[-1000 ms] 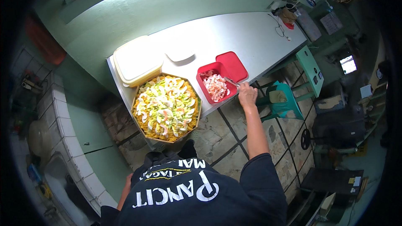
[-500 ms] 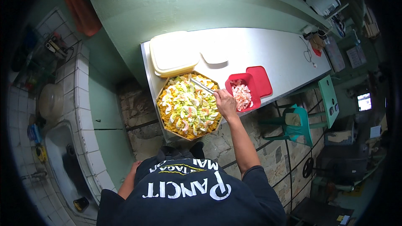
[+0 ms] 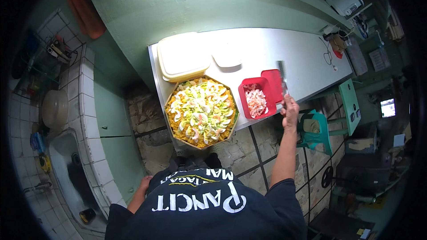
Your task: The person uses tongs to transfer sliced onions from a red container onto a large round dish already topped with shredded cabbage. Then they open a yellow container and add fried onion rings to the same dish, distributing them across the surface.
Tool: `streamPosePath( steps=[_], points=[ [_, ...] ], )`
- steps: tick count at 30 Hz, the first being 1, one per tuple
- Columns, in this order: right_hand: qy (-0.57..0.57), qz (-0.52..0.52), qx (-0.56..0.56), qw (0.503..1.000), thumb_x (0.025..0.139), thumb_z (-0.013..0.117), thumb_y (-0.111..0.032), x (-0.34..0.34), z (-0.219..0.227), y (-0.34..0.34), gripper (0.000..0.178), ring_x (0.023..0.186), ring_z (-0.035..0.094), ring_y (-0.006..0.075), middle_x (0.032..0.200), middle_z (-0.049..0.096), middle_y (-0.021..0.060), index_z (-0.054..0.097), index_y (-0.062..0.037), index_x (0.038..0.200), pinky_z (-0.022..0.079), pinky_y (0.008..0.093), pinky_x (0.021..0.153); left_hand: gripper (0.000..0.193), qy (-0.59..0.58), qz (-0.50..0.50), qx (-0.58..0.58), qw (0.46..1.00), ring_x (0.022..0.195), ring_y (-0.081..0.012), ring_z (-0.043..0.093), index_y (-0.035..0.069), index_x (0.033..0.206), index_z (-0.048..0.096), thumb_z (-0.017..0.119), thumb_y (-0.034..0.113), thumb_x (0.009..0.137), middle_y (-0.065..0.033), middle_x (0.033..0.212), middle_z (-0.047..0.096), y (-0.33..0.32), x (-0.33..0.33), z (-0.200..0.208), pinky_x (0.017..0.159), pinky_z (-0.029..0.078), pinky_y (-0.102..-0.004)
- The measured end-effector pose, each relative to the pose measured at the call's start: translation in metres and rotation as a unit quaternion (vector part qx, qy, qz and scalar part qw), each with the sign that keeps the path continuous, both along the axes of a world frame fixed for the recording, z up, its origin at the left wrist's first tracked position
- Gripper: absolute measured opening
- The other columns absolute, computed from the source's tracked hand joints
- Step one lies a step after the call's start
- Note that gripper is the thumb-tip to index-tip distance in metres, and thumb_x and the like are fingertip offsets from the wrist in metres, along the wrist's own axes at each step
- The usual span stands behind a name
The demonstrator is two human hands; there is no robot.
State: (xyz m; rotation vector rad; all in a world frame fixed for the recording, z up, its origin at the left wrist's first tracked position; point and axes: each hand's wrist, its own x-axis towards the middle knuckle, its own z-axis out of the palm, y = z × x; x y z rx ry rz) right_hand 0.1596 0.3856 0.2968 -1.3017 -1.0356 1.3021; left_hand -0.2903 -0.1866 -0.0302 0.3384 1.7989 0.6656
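Observation:
My right hand (image 3: 290, 113) is closed around slim metal tongs (image 3: 283, 78), smeared by motion, held up over the table's front edge. Just left of them lies a red lid (image 3: 271, 80), beside a red square container (image 3: 243, 102) of pink-and-white shrimp pieces (image 3: 256, 101). Further left, an octagonal tray (image 3: 168, 123) holds orange-yellow noodles (image 3: 200, 141) topped with egg slices, chopped greens and some shrimp. Low at my side, my left hand (image 3: 146, 182) is against my dark shirt; its fingers are mostly hidden.
The white table (image 3: 298, 55) runs along a green wall. A pale lidded box (image 3: 183, 57) stands behind the tray, next to a small white lid (image 3: 227, 59). A tiled counter with a sink (image 3: 73, 178) is to the left. A green plastic chair (image 3: 318, 129) stands at right.
My right hand has swung right with the tongs, from above the noodle tray to beyond the red container and its lid. My left hand remains low at my side.

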Motion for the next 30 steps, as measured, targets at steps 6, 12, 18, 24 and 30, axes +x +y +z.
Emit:
streamPosePath(
  steps=[6, 12, 18, 24, 30],
  points=[
    [-0.285, -0.031, -0.025, 0.958, 0.087, 0.074, -0.029, 0.058, -0.047, 0.091, 0.028, 0.045, 0.053, 0.0130, 0.058, 0.059, 0.0024, 0.071, -0.0017, 0.091, 0.040, 0.0287, 0.044, 0.023, -0.020, 0.074, -0.108, 0.991, 0.064, -0.0112, 0.055, 0.011, 0.104, 0.069, 0.057, 0.029, 0.094, -0.0018, 0.080, 0.061, 0.039, 0.049, 0.059, 0.051, 0.043, -0.0275],
    [-0.510, 0.117, -0.023, 0.852, 0.087, 0.069, -0.023, 0.068, -0.150, 0.185, 0.021, 0.088, 0.069, 0.0340, 0.090, 0.072, 0.0193, 0.074, -0.0109, 0.103, 0.052, 0.0442, 0.077, 0.023, 0.020, 0.087, -0.088, 0.992, 0.071, -0.0146, 0.058, 0.011, 0.104, 0.069, 0.055, 0.027, 0.096, -0.0040, 0.083, 0.064, 0.023, 0.136, 0.079, 0.062, 0.047, -0.0304],
    [-0.563, 0.186, -0.014, 0.805, 0.071, 0.082, -0.040, 0.055, -0.166, 0.203, 0.038, 0.088, 0.069, 0.0366, 0.088, 0.072, 0.0187, 0.071, -0.0070, 0.088, 0.052, 0.0461, 0.076, 0.027, 0.034, 0.181, -0.023, 0.983, 0.090, -0.0168, 0.064, 0.001, 0.111, 0.069, 0.053, 0.016, 0.096, -0.0073, 0.100, 0.071, -0.033, 0.233, 0.058, 0.082, 0.050, -0.0319],
    [-0.559, 0.220, 0.025, 0.799, 0.075, 0.076, -0.038, 0.049, -0.165, 0.199, 0.034, 0.090, 0.068, 0.0386, 0.091, 0.071, 0.0195, 0.071, -0.0078, 0.090, 0.052, 0.0484, 0.077, 0.026, 0.042, 0.176, -0.045, 0.983, 0.089, -0.0160, 0.064, 0.001, 0.112, 0.069, 0.052, 0.013, 0.095, -0.0068, 0.100, 0.071, -0.027, 0.279, 0.047, 0.083, 0.050, -0.0308],
    [-0.585, 0.179, 0.053, 0.789, 0.080, 0.066, -0.037, 0.037, -0.164, 0.192, 0.032, 0.089, 0.067, 0.0422, 0.089, 0.069, 0.0238, 0.069, -0.0065, 0.090, 0.051, 0.0506, 0.077, 0.026, 0.048, 0.165, -0.055, 0.984, 0.087, -0.0152, 0.064, 0.001, 0.111, 0.069, 0.051, 0.011, 0.095, -0.0065, 0.100, 0.071, 0.004, 0.275, 0.061, 0.083, 0.050, -0.0297]
  ],
)
